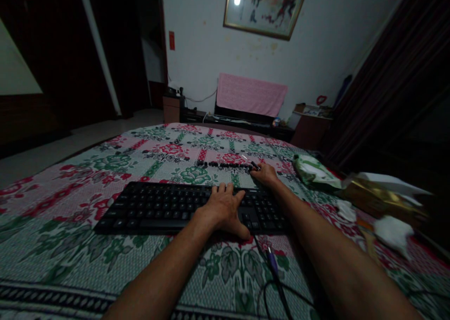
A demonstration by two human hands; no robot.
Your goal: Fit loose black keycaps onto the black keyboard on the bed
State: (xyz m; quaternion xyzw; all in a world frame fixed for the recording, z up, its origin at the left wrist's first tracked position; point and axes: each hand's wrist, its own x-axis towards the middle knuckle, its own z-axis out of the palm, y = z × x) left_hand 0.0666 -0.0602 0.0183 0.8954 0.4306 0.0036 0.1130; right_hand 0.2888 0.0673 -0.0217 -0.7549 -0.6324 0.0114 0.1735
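A black keyboard (158, 212) lies keys up on the flowered cloth. My left hand (223, 209) rests on its right half, fingers spread and thumb reaching over the near edge. Beyond the keyboard's far right edge, my right hand (264, 174) is closed on a slim screwdriver (254, 165), its bright thin shaft pointing up and to the left. Beside those fingers, a row of small dark pieces (225, 165) stretches leftward across the cloth; they are too small to identify. Near the keyboard's front edge lies a cable with a purple plug (272, 260).
To the right are a green-and-white packet (316, 172), a golden box (383, 198) and crumpled white tissue (393, 233). The flowered cloth (87, 245) covers the broad surface. A pink towel (250, 95) hangs by the far wall.
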